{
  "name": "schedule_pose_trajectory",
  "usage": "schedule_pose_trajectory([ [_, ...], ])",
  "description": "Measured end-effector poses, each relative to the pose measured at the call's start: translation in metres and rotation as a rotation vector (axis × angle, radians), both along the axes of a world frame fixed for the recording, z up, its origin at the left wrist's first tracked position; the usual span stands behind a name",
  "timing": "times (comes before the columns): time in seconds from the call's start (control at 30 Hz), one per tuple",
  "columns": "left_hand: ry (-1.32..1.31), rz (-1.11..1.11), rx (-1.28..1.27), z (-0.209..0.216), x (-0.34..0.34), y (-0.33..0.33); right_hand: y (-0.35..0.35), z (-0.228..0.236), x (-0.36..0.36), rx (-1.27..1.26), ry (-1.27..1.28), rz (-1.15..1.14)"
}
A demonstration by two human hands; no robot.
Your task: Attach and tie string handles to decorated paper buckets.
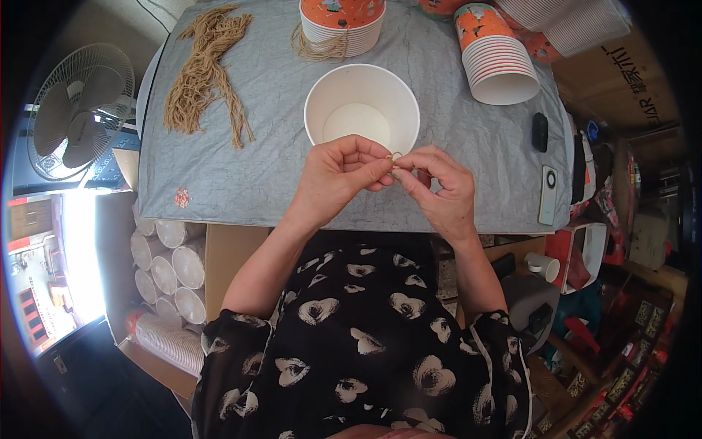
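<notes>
The grey-covered bench (241, 146) carries a white paper cup (361, 110), tan cord bundles (203, 73), orange cup stacks (497, 55) and a black remote (540, 132).

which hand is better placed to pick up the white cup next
Left, probably. Both hands pinch the cord, but the left hand sits directly below the cup; the right hand is off to the side.

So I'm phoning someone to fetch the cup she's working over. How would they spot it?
On the grey-covered table, look just beyond the left hand and right hand. The single white paper cup stands upright, open and alone, while the other cups are nested in orange-printed stacks.
</notes>
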State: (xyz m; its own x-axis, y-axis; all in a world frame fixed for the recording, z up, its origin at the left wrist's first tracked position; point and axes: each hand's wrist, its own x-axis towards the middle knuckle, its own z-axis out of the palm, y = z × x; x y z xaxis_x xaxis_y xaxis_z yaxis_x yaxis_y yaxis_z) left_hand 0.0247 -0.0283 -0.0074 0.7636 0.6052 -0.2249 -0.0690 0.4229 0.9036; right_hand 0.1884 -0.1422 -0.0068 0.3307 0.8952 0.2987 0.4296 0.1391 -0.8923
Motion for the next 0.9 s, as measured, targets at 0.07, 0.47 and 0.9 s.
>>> schedule_pose_trajectory([
  [0.07,0.000,-0.004,0.000,-0.001,0.001,-0.001,0.000,-0.005,0.000,0.049,-0.015,-0.012],
  [0.47,0.030,0.016,-0.014,0.005,0.003,-0.007,-0.007,-0.012,-0.002,-0.050,0.237,0.006],
  [0.9,0.056,0.060,0.219,0.001,0.008,-0.020,-0.010,-0.010,-0.004,-0.124,0.702,-0.012],
])
